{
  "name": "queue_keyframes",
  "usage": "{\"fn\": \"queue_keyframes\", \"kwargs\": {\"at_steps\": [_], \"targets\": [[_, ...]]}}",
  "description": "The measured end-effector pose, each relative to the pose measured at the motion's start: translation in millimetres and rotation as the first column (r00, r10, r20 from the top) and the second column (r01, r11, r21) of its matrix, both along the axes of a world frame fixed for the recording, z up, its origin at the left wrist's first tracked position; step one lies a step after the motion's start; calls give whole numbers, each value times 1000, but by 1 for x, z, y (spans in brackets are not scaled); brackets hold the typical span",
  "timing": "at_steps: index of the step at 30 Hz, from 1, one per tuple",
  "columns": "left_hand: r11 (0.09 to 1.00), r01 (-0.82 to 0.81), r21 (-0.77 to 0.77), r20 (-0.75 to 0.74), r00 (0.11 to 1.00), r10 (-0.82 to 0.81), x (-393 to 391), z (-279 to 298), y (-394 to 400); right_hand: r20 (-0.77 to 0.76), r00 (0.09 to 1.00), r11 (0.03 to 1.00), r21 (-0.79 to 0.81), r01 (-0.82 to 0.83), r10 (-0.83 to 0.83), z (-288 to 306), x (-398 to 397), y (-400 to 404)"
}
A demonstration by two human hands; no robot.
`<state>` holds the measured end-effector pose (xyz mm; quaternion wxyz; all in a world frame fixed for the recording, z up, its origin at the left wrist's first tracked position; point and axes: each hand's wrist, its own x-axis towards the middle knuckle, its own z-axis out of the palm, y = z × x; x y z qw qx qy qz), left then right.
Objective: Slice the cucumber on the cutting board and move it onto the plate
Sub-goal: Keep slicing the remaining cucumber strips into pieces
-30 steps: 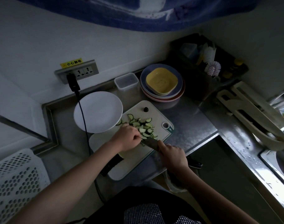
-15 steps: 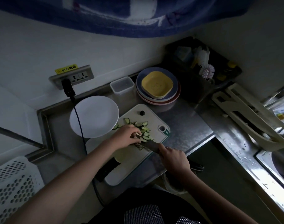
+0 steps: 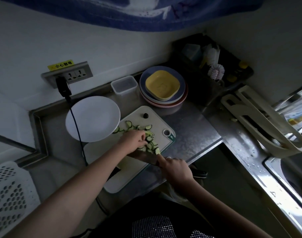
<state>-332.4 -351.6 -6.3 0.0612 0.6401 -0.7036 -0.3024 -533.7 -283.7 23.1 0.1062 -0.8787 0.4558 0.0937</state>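
One knife (image 3: 143, 158), two hands, one plate (image 3: 92, 118)

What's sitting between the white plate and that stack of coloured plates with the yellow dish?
In the head view, a clear lidded container stands between the white plate and the stack of plates, against the back ledge.

The room is dim, with pale plain walls (image 3: 35, 36) meeting in a corner. A blue cloth (image 3: 129, 12) hangs across the top. On the left wall sits a socket strip (image 3: 67, 75) under a yellow label (image 3: 60, 65), with a black plug (image 3: 63, 87) and its cord trailing down. The steel desk (image 3: 189, 127) has a raised edge along the wall. At right, a wet sink rim (image 3: 260, 170) catches bright light. A white perforated basket (image 3: 7, 194) stands at the lower left.
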Motion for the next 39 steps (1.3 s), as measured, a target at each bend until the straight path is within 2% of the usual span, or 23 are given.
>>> {"fn": "queue_keyframes", "kwargs": {"at_steps": [6,9,12,13,15,17,18,20,21,23,25,26,28,33,37,39], "targets": [[944,-265,-195,-142,960,241,26,10,16,22,997,996,46,71,-73,-5,-8,0],[860,-413,-300,-185,909,372,43,6,38,95,983,985,86,148,-156,-10,-14,1],[808,-471,-353,-159,882,444,54,-6,64,220,922,947,108,302,-319,-15,-17,9],[811,-448,-375,-135,892,431,54,-11,71,271,877,918,148,369,-396,-16,-15,14],[834,-315,-454,-53,943,327,50,-17,80,383,725,820,269,505,-573,-14,-10,22],[857,-57,-511,71,992,109,37,-20,84,419,567,704,367,608,-709,-12,-6,24],[850,116,-514,163,986,-36,29,-24,84,422,523,669,387,634,-741,-12,-6,23],[795,417,-441,341,897,-281,6,-34,82,419,474,627,411,661,-774,-12,-8,20],[765,508,-396,394,846,-358,-5,-38,79,410,456,608,425,671,-790,-11,-8,19],[720,628,-296,492,746,-449,-24,-43,70,389,428,574,458,679,-816,-10,-8,19],[690,712,-131,593,613,-521,-37,-45,57,381,409,555,473,685,-829,-11,-7,23],[697,716,-23,615,560,-555,-41,-47,52,382,399,548,480,685,-834,-11,-6,25],[728,683,64,644,529,-553,-42,-48,46,384,381,535,483,693,-841,-13,-5,30],[842,539,-17,676,627,-388,-24,-49,37,382,364,518,475,712,-850,-16,1,37],[839,540,-68,662,654,-367,-6,-48,33,377,354,508,489,709,-856,-21,10,38],[849,513,-122,595,723,-351,-1,-44,39,388,351,514,492,703,-852,-20,15,37]]}}
